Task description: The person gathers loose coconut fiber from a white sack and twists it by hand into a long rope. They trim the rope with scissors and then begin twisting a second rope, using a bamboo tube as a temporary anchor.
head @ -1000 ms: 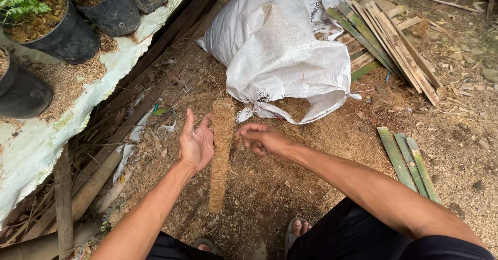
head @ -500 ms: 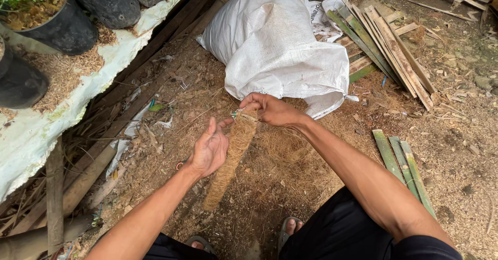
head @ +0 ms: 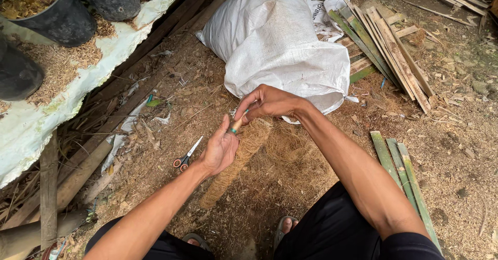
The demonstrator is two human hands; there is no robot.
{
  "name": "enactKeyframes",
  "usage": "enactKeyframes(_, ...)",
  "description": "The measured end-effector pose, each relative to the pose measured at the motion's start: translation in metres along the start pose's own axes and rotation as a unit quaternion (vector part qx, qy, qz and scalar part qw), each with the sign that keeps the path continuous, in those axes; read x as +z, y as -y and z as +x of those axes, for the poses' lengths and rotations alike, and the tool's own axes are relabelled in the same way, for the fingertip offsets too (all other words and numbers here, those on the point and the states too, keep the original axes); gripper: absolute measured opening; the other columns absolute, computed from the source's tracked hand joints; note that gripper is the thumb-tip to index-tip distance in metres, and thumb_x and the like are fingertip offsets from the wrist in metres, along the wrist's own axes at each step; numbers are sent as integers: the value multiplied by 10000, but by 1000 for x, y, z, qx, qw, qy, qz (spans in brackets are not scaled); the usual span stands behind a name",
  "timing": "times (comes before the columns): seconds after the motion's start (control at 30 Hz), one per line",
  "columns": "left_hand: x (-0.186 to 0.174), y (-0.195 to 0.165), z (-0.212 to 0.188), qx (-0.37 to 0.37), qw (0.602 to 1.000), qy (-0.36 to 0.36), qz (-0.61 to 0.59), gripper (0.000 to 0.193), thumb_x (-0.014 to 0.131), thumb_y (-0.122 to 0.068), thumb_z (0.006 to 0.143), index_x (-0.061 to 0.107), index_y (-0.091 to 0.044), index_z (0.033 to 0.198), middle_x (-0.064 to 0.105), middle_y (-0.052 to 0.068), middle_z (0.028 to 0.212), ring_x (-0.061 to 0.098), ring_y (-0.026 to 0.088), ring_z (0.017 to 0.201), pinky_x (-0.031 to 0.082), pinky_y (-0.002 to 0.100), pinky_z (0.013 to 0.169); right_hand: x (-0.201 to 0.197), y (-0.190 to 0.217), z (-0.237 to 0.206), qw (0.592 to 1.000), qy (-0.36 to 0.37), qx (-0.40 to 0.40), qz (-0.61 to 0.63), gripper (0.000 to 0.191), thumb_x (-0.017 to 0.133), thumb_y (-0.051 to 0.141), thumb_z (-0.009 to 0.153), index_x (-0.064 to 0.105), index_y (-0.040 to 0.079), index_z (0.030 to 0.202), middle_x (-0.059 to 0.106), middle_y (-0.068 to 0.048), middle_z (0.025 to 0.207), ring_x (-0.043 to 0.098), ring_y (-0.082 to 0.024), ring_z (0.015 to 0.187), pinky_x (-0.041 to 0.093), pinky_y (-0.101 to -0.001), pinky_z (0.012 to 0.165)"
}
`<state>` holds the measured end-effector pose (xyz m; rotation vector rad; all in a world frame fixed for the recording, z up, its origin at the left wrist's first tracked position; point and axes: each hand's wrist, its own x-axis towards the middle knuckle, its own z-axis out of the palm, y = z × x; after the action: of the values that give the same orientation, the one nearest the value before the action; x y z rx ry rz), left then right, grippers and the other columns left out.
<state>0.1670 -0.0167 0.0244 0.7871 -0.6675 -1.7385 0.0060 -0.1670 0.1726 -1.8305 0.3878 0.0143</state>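
Coir-wrapped pole [head: 236, 159] gripped by left hand [head: 220, 148], right hand [head: 270, 103] pinching its top; white sack [head: 280, 47] bulges full.

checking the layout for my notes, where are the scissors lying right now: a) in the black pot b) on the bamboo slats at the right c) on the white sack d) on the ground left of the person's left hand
d: the scissors lie on the littered ground just left of the left hand, apart from the white sack.
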Motion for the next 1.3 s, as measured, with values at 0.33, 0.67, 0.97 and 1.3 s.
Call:
enactKeyframes(0.33,11,-4,4,8,997,-11,72,831,202,-713,1018,425,-56,1474,598,138,1234,344,230,1346,89,503,1228,48,77,-1,936,17,159,-314,451,666,-65,801,461,63,1182,691,-144,1013,702,-277,849,599,-406,834)
enactKeyframes(0.67,13,-23,5,28,991,-122,40,752,181,-640,1007,245,-124,1550,556,52,1372,396,223,1407,190,484,1246,82,69,-2,800,-106,22,-590,664,634,-22,785,413,-58,1409,728,-141,923,598,-297,1237,140,-633,1230)
enactKeyframes(0.97,20,-43,-3,16,993,-113,0,881,110,-658,998,291,-1,1556,537,184,1422,431,312,1421,266,558,1219,96,23,10,735,-147,-95,-655,851,643,436,796,411,-117,1400,687,-194,1176,596,-292,1209,100,-656,1190)
enactKeyframes(1.3,-14,-35,2,68,983,-169,10,752,251,-470,1020,312,33,1576,429,278,1503,428,396,1341,333,674,1093,83,-13,25,773,-176,-255,-554,456,620,356,941,595,115,1327,621,-131,1412,523,-246,1379,46,-625,1236)
